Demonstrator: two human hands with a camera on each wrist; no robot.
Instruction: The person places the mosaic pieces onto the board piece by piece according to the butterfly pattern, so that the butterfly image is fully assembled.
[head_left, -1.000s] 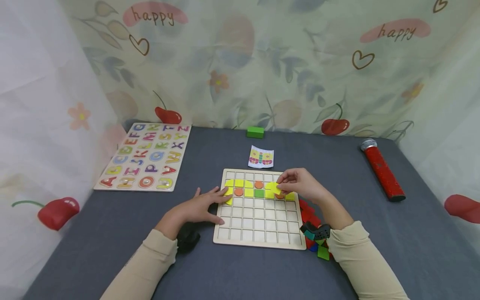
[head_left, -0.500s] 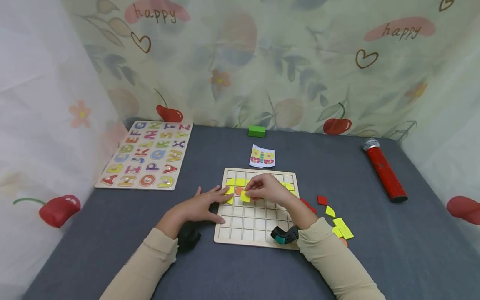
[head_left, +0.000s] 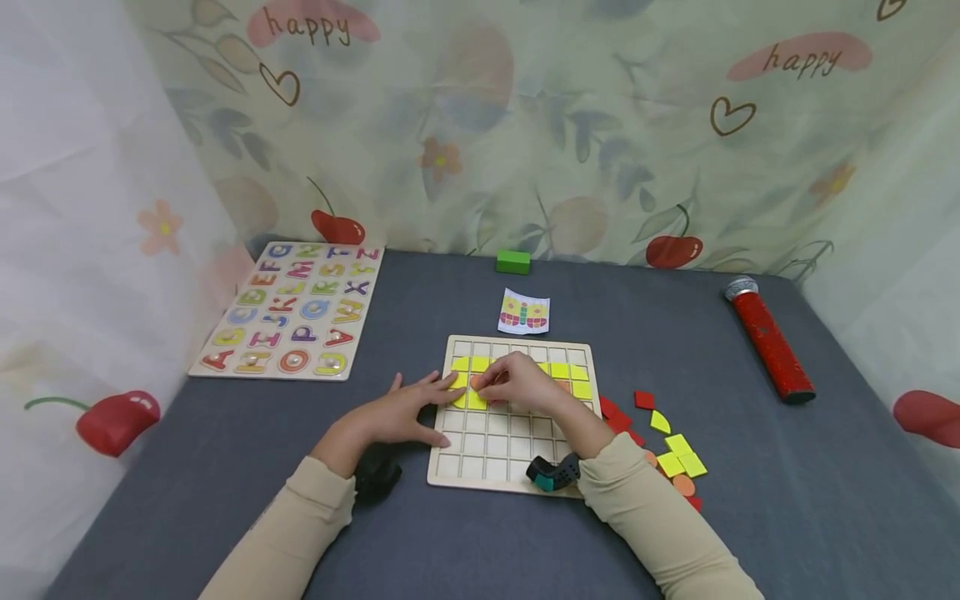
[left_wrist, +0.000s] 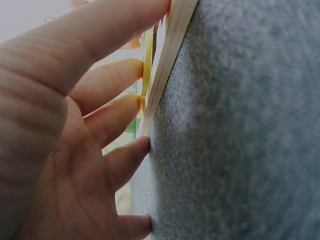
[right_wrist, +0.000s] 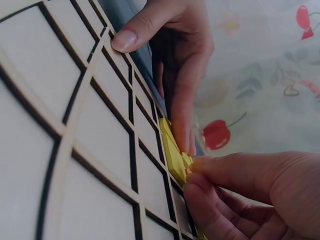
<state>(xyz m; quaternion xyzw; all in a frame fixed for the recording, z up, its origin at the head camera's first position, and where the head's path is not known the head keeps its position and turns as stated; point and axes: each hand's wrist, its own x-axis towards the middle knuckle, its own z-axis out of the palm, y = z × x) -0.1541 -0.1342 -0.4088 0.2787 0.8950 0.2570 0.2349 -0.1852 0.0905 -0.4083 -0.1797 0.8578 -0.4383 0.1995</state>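
A wooden grid board (head_left: 498,446) lies on the table with yellow tiles (head_left: 480,364) set in its upper rows. My left hand (head_left: 401,412) rests spread at the board's left edge, its fingers straight and its fingertips on the yellow tiles there. With thumb and forefinger together, my right hand (head_left: 521,385) pinches a yellow square tile (head_left: 476,401) low over the third row, beside the left fingertips. In the right wrist view, the pinching fingertips meet at the end of yellow tiles (right_wrist: 172,155). Part of an orange round tile (head_left: 476,380) shows above; the right hand hides the middle cells.
Loose red, yellow and orange tiles (head_left: 678,454) lie right of the board. Behind it are a butterfly pattern card (head_left: 524,312) and a green block (head_left: 513,262). An alphabet board (head_left: 288,312) lies at left, a red microphone (head_left: 768,342) at right.
My right hand has moved left across the board from the upper right cells, bringing the yellow square down toward the third row. The left hand stays in place.
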